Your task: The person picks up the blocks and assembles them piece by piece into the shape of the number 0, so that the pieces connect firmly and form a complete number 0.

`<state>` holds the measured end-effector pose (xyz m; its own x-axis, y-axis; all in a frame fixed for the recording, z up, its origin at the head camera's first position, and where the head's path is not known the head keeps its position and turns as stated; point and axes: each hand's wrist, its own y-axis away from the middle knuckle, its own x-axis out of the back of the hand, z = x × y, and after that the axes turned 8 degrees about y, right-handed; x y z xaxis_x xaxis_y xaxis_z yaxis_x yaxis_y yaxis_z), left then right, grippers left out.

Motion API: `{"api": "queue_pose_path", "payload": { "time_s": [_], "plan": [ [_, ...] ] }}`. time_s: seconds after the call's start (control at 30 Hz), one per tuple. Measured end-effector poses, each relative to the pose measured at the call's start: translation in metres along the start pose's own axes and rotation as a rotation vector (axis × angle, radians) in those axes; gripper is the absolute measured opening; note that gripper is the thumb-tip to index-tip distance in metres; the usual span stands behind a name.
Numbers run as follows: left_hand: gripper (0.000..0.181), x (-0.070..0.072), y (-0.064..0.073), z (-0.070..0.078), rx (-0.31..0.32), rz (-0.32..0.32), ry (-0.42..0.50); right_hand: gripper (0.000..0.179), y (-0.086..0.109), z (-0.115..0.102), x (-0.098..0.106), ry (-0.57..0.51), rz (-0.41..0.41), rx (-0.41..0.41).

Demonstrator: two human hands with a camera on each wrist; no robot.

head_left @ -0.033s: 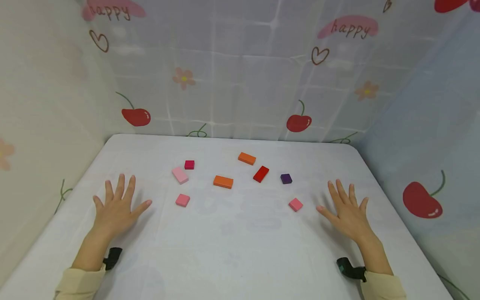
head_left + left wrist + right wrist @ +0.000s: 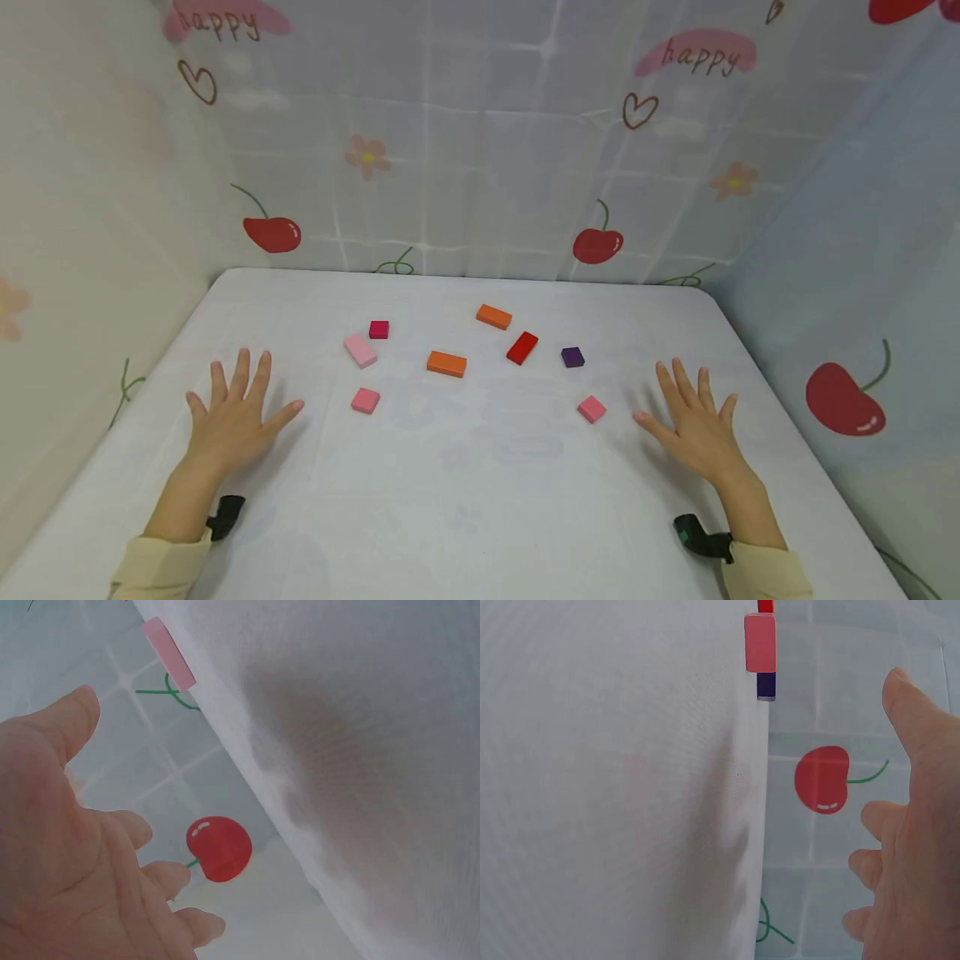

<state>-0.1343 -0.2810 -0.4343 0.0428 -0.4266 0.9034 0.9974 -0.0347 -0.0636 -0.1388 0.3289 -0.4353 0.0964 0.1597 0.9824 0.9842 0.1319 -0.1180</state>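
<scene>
My left hand (image 2: 232,425) is held palm down at the left with its fingers spread and nothing in it. To its right are a light pink block (image 2: 361,351), a small crimson block (image 2: 378,330) and a pink block (image 2: 365,401). At the right, my right hand (image 2: 697,429) also has spread fingers and holds nothing. Nearest to it lies another pink block (image 2: 592,409), with a dark purple block (image 2: 573,357) behind. Two orange blocks (image 2: 446,364) and a red block (image 2: 522,348) lie in the middle. In both wrist views the hands appear raised off the cloth.
A white cloth covers the table (image 2: 465,500). Beyond its far edge hangs a curtain (image 2: 465,192) printed with cherries and flowers, and similar cloth flanks both sides. On each wrist sits a black camera (image 2: 703,537).
</scene>
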Motion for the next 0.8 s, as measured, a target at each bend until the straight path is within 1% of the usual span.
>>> {"api": "queue_pose_path", "payload": {
  "time_s": [0.1,0.2,0.37,0.5,0.67,0.73,0.8],
  "plan": [
    [0.095,0.000,0.001,0.000,0.000,0.000,0.002,0.090,0.000,0.000,-0.002,0.001,0.003,0.001],
    [0.095,0.001,0.001,0.000,-0.006,-0.001,0.007,0.091,0.000,0.000,-0.002,-0.001,0.024,0.008],
    [0.099,0.001,-0.001,0.005,-0.016,-0.013,0.054,0.092,-0.001,-0.003,-0.001,-0.053,0.112,0.024],
    [0.104,0.002,-0.003,0.016,-0.020,-0.042,0.146,0.091,-0.004,-0.011,0.000,-0.136,0.185,0.050],
    [0.112,-0.005,-0.008,0.035,-0.048,-0.096,0.266,0.088,-0.012,-0.034,-0.004,-0.256,0.235,0.076],
    [0.111,-0.010,-0.009,0.042,-0.060,-0.099,0.301,0.085,-0.016,-0.045,-0.007,-0.314,0.248,0.100],
    [0.108,-0.014,-0.010,0.049,-0.065,-0.082,0.333,0.083,-0.021,-0.057,-0.009,-0.371,0.258,0.134]
  ]
}}
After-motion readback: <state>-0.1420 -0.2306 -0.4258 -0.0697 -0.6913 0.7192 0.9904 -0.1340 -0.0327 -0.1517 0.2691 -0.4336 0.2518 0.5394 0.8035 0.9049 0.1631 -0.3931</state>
